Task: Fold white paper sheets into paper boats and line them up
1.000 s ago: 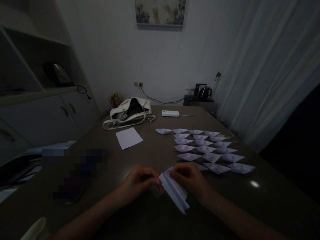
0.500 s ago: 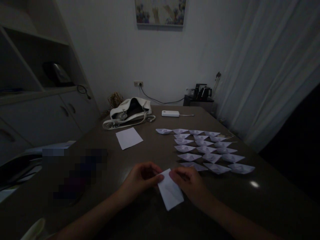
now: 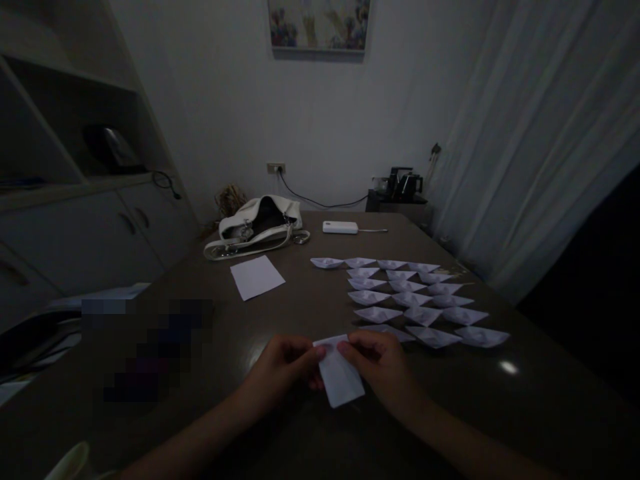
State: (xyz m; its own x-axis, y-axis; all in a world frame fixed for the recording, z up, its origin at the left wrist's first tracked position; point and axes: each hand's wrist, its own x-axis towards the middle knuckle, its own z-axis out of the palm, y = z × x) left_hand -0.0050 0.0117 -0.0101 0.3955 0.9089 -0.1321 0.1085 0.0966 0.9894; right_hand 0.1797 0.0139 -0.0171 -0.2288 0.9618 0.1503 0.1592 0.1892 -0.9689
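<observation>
Left hand (image 3: 284,365) pinches the upper left edge of a folded white paper (image 3: 340,377), fingertips closed on it. Right hand (image 3: 377,363) grips the same paper at its upper right edge, fingers curled and closed on the sheet. The folded white paper is held between both hands just above the dark table (image 3: 525,407), at its near edge, lower corner pointing toward the person.

Beyond the right hand, rows of finished paper boats (image 3: 407,299) lie on the table; the nearest one sits just beside the right hand's knuckles. A flat white sheet (image 3: 257,277) lies further back to the left, well apart from the hands. Behind it rests a white handbag (image 3: 255,227), with a white power bank (image 3: 340,227) to its right, near the far table edge. A curtain (image 3: 540,133) hangs at the right
</observation>
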